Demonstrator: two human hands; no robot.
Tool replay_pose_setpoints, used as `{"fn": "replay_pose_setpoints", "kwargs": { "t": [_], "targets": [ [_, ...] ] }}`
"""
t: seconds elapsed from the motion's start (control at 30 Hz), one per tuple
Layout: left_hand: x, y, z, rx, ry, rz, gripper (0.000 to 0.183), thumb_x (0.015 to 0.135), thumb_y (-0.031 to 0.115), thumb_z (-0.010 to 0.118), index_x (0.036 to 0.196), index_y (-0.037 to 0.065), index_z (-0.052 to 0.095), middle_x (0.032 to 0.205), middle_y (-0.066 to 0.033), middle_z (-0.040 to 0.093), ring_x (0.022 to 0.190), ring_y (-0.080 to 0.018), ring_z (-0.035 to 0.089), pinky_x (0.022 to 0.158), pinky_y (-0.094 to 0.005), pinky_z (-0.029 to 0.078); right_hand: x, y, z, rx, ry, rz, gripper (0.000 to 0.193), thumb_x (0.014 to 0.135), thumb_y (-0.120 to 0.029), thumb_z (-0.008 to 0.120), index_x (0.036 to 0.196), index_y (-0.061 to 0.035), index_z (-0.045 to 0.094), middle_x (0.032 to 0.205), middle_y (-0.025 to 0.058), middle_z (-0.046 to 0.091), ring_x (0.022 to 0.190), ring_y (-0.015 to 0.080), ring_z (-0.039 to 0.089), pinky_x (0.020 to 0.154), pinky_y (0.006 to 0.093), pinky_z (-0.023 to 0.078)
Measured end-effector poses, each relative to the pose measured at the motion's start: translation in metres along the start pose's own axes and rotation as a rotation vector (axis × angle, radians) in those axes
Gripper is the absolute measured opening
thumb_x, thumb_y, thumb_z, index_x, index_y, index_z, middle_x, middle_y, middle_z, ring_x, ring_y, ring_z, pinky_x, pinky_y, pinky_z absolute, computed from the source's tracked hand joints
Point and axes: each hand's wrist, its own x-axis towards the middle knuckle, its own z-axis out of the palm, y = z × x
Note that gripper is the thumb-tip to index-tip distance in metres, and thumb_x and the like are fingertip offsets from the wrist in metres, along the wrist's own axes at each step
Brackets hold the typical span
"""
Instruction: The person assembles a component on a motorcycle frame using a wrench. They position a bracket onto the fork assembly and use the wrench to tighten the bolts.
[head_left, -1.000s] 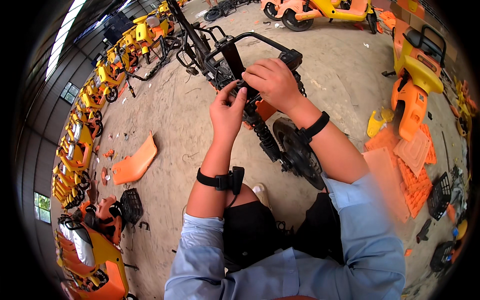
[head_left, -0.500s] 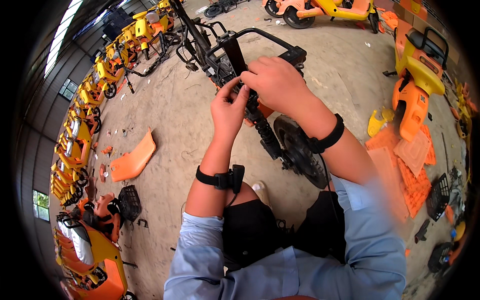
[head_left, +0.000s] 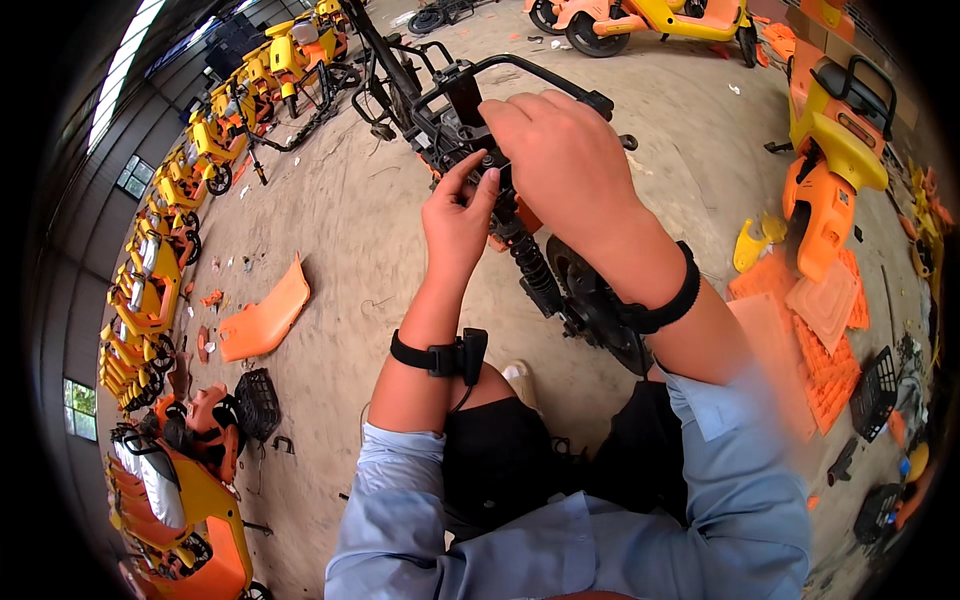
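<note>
A stripped black scooter frame (head_left: pixel 462 112) stands in front of me, with its coil-spring shock absorber (head_left: pixel 535 272) and black wheel (head_left: pixel 590 300) below. My left hand (head_left: pixel 460 220) is at the frame's near end, thumb and index finger curled toward each other around a small dark round part (head_left: pixel 487 160). I cannot make out whether that part is loose or fixed to the frame. Just right of it and higher, my right hand (head_left: pixel 565 155) is raised over the frame with its fingers curled in. Its fingertips are turned away, so anything in them is hidden.
An orange body panel (head_left: pixel 265 315) lies on the concrete floor at left. Yellow scooters (head_left: pixel 160 290) line the left wall. At right stands an orange-and-yellow scooter (head_left: pixel 835 165) near flat orange panels (head_left: pixel 825 370) and a black basket (head_left: pixel 876 393). Black straps circle both my forearms.
My right hand has drawn away from my left fingertips, up and slightly right, uncovering the small round part. My left hand has stayed in place.
</note>
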Motion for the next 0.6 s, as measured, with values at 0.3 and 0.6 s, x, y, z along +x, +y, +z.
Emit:
{"fn": "replay_pose_setpoints", "kwargs": {
  "t": [0.3,0.6],
  "targets": [
    [0.001,0.008,0.002,-0.002,-0.008,-0.011,0.034,0.098,0.022,0.077,0.125,0.001,0.073,0.071,0.0086,0.048,0.066,-0.0029,0.042,0.060,-0.0218,0.038,-0.028,0.060,0.061,-0.062,-0.052,-0.067,0.023,0.083,-0.011,0.066,0.100,-0.0189,0.080,0.086,-0.0020,0.071,0.098,0.0205,0.064,0.093,0.0369,0.044],
    [0.000,0.004,0.003,-0.007,0.023,-0.015,0.037,0.096,0.022,0.079,0.124,-0.001,0.073,0.071,0.0081,0.049,0.065,-0.0027,0.043,0.058,-0.0218,0.038,-0.021,0.061,0.084,-0.001,-0.037,-0.141,0.031,0.080,-0.007,0.067,0.107,-0.0196,0.080,0.096,-0.0023,0.072,0.105,0.0217,0.063,0.101,0.0404,0.044]
  ]
}}
